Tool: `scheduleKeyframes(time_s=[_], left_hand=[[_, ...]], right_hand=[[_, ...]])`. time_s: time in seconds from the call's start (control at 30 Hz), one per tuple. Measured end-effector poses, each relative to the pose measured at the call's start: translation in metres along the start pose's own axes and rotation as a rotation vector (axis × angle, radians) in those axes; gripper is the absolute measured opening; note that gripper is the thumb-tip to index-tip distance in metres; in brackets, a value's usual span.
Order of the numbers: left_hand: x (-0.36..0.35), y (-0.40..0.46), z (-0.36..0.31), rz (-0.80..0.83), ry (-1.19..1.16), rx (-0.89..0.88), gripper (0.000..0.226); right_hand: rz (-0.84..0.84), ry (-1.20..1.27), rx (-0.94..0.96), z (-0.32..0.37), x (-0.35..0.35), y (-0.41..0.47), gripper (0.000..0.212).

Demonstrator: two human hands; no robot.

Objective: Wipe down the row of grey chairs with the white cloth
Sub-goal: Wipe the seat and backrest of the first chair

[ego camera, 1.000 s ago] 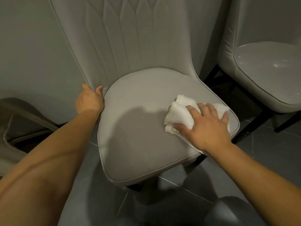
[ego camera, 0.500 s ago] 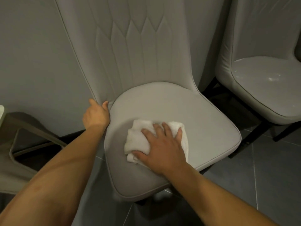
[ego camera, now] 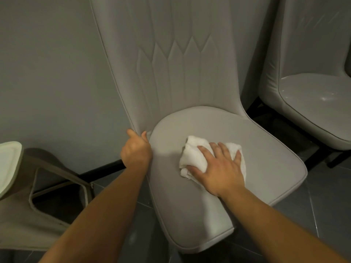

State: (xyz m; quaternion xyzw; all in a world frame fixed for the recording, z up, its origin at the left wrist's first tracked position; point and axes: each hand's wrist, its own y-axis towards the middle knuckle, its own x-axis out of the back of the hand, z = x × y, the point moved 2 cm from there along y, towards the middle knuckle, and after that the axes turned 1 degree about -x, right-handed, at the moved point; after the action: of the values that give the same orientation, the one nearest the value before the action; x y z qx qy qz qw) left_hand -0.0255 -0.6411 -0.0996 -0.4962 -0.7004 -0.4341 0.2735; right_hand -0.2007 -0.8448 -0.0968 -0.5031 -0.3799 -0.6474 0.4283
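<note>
A grey padded chair [ego camera: 191, 118] with a stitched tall back stands against the wall in front of me. A bunched white cloth [ego camera: 193, 152] lies on the middle of its seat. My right hand [ego camera: 218, 168] presses flat on the cloth, fingers spread over it. My left hand [ego camera: 135, 149] grips the chair's left edge where the seat meets the back. A second grey chair [ego camera: 311, 103] stands to the right, its seat showing pale smears.
A beige stool or chair frame [ego camera: 38, 196] sits low at the left, with a pale white surface [ego camera: 9, 164] at the far left edge. Dark floor tiles [ego camera: 322, 205] show below. Black chair legs [ego camera: 315, 158] stand between the two chairs.
My right hand slid the cloth from the seat's right front edge leftwards to the middle of the seat. The view tilted upwards. My left hand kept its grip on the chair's edge.
</note>
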Motion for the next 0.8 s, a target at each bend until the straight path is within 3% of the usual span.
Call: scheduleKeyframes(time_s=[0.13, 0.33, 0.57, 0.7, 0.8], left_hand=[[-0.003, 0.002, -0.009, -0.011, 0.030, -0.045, 0.044], [0.000, 0.004, -0.008, 0.069, 0.026, 0.031, 0.047], [0.005, 0.007, -0.012, 0.134, 0.143, 0.075, 0.050], [0.003, 0.006, -0.017, 0.099, 0.174, 0.097, 0.055], [-0.001, 0.009, -0.013, 0.114, 0.153, 0.112, 0.053]], right_hand=[[0.015, -0.015, -0.015, -0.006, 0.003, 0.001, 0.086], [0.077, -0.006, 0.005, 0.001, 0.012, 0.005, 0.085], [0.000, 0.047, 0.034, 0.008, 0.008, 0.034, 0.078], [-0.061, 0.240, 0.025, 0.028, 0.006, 0.080, 0.078], [-0.185, 0.647, 0.002, 0.049, 0.010, 0.105, 0.061]])
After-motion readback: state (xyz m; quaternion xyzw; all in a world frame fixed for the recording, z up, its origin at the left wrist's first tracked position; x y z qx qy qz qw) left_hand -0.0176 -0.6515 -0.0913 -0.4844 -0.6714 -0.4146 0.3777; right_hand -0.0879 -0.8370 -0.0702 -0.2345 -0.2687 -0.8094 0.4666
